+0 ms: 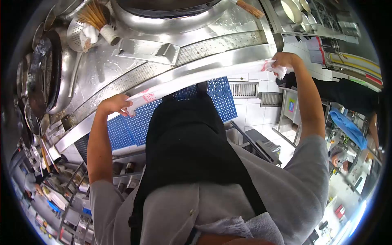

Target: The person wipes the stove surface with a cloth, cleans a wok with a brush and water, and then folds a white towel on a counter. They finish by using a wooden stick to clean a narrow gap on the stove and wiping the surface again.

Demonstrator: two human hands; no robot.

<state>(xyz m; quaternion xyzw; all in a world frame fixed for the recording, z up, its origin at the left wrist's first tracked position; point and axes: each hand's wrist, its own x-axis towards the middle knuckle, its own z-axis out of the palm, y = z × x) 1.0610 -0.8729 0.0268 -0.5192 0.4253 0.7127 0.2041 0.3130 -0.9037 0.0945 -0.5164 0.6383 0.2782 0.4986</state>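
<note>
A long white cloth with red print [192, 80] is stretched between my two hands, in front of the metal stove edge. My left hand [114, 105] is closed around one end, at the left of the view. On the right and farther up, my right hand [286, 61] grips the other end, where a bunched bit of it hangs below the fingers. The cloth runs in a narrow, folded band across the front of my black apron [192, 139].
A steel range with a big wok [163, 8] lies ahead. On it are a bamboo brush [94, 15], a perforated ladle [76, 45] and a metal tray [149, 51]. Blue mats [222, 98] cover the floor. Another person in black [347, 94] stands at the right.
</note>
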